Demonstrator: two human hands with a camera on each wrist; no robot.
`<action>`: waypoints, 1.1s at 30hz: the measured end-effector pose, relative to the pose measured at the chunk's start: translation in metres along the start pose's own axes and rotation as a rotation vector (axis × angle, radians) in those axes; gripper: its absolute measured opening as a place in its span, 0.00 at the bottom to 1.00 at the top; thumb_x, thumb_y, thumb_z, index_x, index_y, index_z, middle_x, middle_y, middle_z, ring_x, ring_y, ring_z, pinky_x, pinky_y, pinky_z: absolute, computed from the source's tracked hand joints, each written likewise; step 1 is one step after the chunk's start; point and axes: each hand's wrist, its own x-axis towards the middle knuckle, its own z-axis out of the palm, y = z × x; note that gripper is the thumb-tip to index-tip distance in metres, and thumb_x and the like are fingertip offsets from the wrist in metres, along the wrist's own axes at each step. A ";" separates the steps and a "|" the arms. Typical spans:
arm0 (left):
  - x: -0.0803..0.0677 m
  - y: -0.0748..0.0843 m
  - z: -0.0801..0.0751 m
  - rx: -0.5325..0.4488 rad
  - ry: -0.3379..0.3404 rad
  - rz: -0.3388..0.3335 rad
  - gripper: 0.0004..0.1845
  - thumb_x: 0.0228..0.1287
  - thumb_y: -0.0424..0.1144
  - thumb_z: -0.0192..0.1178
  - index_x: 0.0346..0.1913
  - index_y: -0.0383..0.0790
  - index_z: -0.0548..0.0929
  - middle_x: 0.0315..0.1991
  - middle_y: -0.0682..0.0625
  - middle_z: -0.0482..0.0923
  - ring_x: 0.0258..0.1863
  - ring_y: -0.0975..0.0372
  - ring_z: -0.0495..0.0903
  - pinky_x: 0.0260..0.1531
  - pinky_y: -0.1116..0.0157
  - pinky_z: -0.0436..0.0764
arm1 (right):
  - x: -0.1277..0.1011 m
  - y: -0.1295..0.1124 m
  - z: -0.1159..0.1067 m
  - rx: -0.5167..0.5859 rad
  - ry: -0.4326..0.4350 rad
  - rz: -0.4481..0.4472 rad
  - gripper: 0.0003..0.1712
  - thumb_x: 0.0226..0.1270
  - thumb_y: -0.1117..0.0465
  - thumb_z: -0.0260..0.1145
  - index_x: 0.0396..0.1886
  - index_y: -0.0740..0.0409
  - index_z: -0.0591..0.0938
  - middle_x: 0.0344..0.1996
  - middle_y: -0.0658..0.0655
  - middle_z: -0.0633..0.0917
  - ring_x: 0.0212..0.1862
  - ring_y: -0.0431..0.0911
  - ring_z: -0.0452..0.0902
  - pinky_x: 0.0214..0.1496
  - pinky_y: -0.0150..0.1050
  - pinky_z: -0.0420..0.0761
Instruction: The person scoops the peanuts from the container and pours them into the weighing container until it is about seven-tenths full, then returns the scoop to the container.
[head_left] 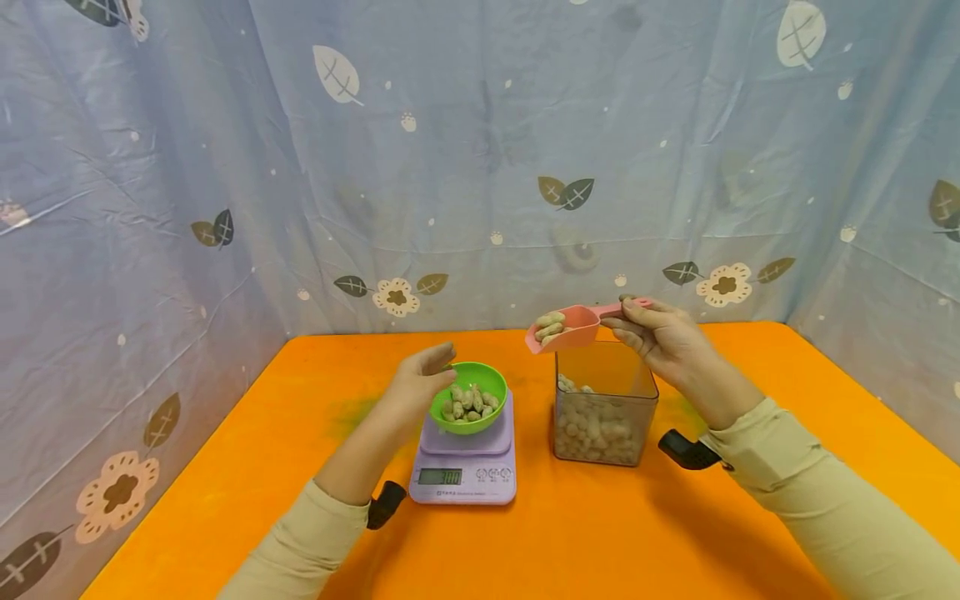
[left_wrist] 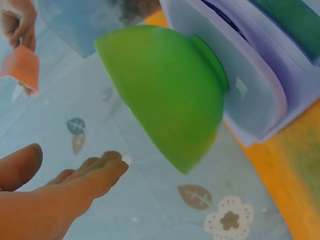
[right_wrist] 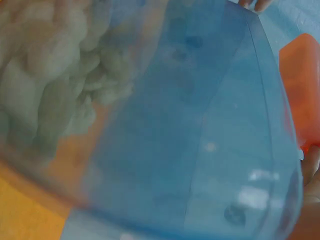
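Observation:
My right hand [head_left: 670,337] grips the handle of a pink scoop [head_left: 581,327], which carries several peanuts [head_left: 551,325] above the clear bin. In the right wrist view the scoop [right_wrist: 302,90] shows at the right edge, beyond the bin wall. My left hand [head_left: 422,383] is beside the green bowl [head_left: 495,379], fingers extended. Apart from the bowl's rim in the left wrist view, the left hand [left_wrist: 70,195] holds nothing. Inside the bowl lie several peanuts [head_left: 468,402]. It stands on a purple kitchen scale [head_left: 462,467] whose display reads about 300, decimal point unclear.
The clear bin [head_left: 600,450], partly filled with peanuts, stands right of the scale on the orange table [head_left: 480,550]. A blue patterned curtain [head_left: 465,167] hangs behind the table and at both sides. A black wrist device [head_left: 686,450] sits under each forearm.

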 end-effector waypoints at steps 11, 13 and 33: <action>-0.002 -0.015 -0.018 0.019 0.065 -0.015 0.28 0.73 0.26 0.46 0.73 0.26 0.55 0.72 0.32 0.56 0.70 0.42 0.57 0.71 0.48 0.57 | 0.012 0.019 0.010 -0.048 0.021 0.023 0.09 0.73 0.70 0.54 0.35 0.65 0.80 0.29 0.62 0.86 0.32 0.48 0.87 0.35 0.32 0.86; -0.001 -0.019 -0.020 0.032 0.054 -0.020 0.29 0.73 0.25 0.46 0.73 0.25 0.54 0.72 0.31 0.55 0.70 0.41 0.56 0.70 0.48 0.57 | 0.013 0.023 0.011 -0.071 0.028 0.027 0.09 0.73 0.71 0.53 0.35 0.65 0.79 0.30 0.62 0.86 0.32 0.48 0.87 0.36 0.32 0.86; 0.011 -0.045 -0.020 -0.045 -0.024 -0.147 0.30 0.69 0.18 0.42 0.70 0.15 0.44 0.70 0.21 0.47 0.66 0.34 0.60 0.64 0.46 0.68 | 0.024 0.050 0.023 -0.378 0.060 0.032 0.15 0.75 0.70 0.52 0.56 0.73 0.65 0.33 0.59 0.84 0.33 0.42 0.86 0.38 0.29 0.85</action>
